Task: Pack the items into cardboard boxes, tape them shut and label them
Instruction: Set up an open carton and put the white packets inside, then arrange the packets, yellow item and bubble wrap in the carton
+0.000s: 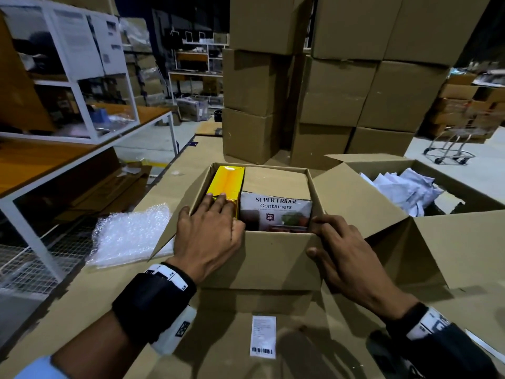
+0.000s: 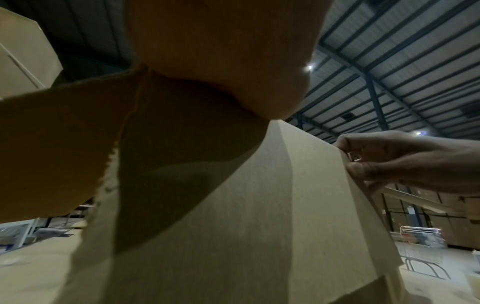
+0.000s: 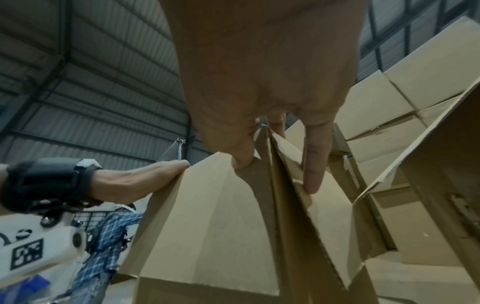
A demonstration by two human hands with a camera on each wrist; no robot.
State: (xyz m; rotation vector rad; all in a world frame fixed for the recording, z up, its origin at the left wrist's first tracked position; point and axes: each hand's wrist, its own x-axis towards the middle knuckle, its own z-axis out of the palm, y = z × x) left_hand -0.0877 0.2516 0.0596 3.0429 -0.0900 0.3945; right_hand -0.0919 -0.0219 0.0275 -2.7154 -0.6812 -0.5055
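Observation:
An open cardboard box (image 1: 273, 258) stands in front of me on a cardboard-covered surface. Inside it, a yellow box (image 1: 226, 179) lies at the left and a "Super Fridge Containers" box (image 1: 276, 212) at the right. My left hand (image 1: 216, 222) lies over the near-left corner, with straight fingers resting on the yellow box. My right hand (image 1: 325, 236) grips the near-right corner: the thumb (image 3: 241, 156) presses the front wall (image 3: 207, 226) and the fingers curl over the rim, as the left wrist view shows (image 2: 389, 162). A white barcode label (image 1: 263, 336) sits on the near flap.
Bubble wrap (image 1: 128, 233) lies left of the box. A larger open box (image 1: 464, 242) with crumpled white paper (image 1: 404, 187) stands at the right. Stacked cartons (image 1: 328, 91) rise behind. A white-framed shelf bench (image 1: 68, 77) runs along the left, with a trolley (image 1: 451, 149) at the far right.

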